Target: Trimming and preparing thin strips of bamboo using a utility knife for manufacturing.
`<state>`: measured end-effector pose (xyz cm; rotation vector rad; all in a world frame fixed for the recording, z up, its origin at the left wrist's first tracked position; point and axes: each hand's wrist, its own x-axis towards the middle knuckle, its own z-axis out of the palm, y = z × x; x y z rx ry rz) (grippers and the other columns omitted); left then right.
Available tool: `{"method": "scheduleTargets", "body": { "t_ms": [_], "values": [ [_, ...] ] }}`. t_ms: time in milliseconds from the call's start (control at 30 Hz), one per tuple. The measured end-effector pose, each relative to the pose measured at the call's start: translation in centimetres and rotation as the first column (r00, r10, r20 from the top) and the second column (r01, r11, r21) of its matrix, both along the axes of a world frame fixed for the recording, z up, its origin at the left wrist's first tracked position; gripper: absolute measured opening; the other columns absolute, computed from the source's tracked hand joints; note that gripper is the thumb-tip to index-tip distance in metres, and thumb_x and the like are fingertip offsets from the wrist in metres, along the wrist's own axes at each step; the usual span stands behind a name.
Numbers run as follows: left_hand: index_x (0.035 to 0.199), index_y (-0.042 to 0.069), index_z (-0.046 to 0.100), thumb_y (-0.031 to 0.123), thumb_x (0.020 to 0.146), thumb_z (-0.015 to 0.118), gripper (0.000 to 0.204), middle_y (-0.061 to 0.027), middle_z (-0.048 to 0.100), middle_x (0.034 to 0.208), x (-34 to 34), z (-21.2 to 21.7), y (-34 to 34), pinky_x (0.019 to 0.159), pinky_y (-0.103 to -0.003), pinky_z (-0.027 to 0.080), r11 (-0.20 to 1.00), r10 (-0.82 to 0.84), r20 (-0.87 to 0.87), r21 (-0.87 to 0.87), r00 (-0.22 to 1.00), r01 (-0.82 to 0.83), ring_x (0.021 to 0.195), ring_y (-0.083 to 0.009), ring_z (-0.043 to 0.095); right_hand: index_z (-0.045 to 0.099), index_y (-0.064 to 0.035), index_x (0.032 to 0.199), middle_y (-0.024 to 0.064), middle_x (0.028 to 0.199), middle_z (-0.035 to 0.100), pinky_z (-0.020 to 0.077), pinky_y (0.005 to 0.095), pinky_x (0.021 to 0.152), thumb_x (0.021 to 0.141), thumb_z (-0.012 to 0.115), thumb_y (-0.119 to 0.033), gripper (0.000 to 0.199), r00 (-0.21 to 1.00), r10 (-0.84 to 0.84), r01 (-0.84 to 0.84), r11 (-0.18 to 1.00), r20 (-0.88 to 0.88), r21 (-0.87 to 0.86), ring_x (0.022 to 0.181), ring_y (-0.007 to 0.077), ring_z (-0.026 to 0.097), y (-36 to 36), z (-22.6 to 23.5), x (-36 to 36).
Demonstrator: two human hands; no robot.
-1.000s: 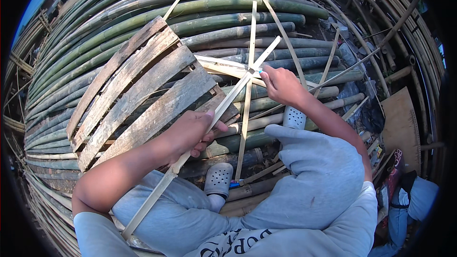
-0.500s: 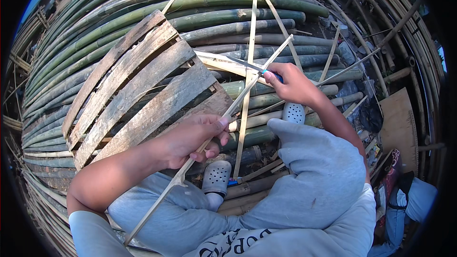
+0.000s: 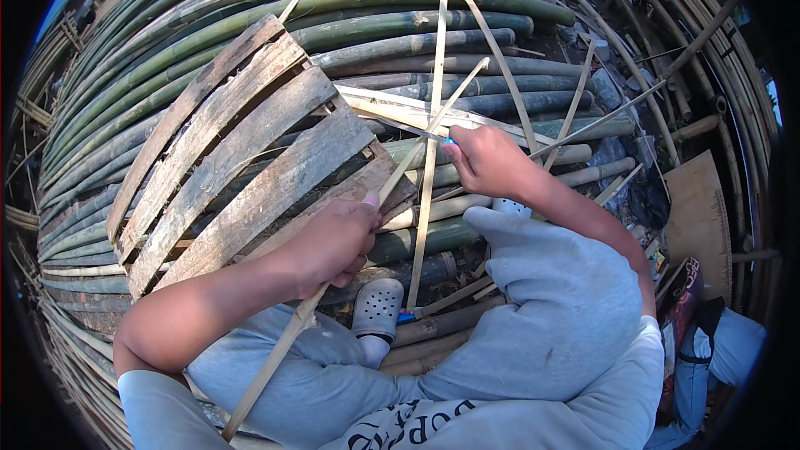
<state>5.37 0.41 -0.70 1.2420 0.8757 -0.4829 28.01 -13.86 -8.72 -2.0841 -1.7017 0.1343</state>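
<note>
My left hand [image 3: 337, 242] is closed round a long split bamboo strip [image 3: 398, 168], which slants from beside my left thigh up toward the far right. My right hand [image 3: 487, 158] grips a knife [image 3: 410, 127] by its blue handle, most of which the fingers hide. The blade points left and lies against the strip beyond my left hand; whether it cuts in cannot be made out. A wooden slatted pallet [image 3: 275, 146] is to the left of both hands. Just beyond the knife rest several pale split strips [image 3: 379, 102].
Many green bamboo poles [image 3: 358, 2] lie side by side ahead. Loose thin strips [image 3: 427, 208] cross over them. A brown cardboard sheet [image 3: 700, 225] stands at the right, near a bundle of blue cloth [image 3: 733, 342]. My grey clog [image 3: 379, 308] is between my knees.
My right hand and the knife have moved left and slightly nearer. The strip's far end has swung left, and my left hand has turned over, back upward, still holding it.
</note>
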Motion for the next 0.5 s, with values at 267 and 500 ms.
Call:
{"method": "scheduleTargets", "body": {
  "t_ms": [267,500],
  "values": [
    [0.081,-0.004,0.056,0.037,0.107,0.029,0.055,-0.0178,0.055,0.065,-0.6,-1.3,-0.2,0.064,-0.044,0.046,0.661,-0.479,0.087,0.691,0.874,0.293,0.059,-0.0319,0.056,0.052,0.0009,0.082,0.0229,0.059,0.057,0.0463,0.054,0.056,0.099,0.051,-0.026,0.032,0.989,-0.065,0.065,0.998,0.134,0.004,0.059,0.0458,0.058,0.7,-0.4,0.9],
    [0.089,-0.008,0.057,0.033,0.106,0.03,0.052,-0.0309,0.059,0.084,-0.2,-0.7,0.3,0.081,-0.051,0.044,0.617,-0.521,0.03,0.704,0.853,0.352,0.085,-0.0487,0.057,0.06,0.0042,0.076,0.0276,0.067,0.062,0.05,0.0541,0.062,0.101,0.048,-0.026,0.041,0.945,-0.325,0.325,0.946,0.03,0.022,0.065,0.0475,0.062,1.9,-2.2,4.9]
  ]
}}
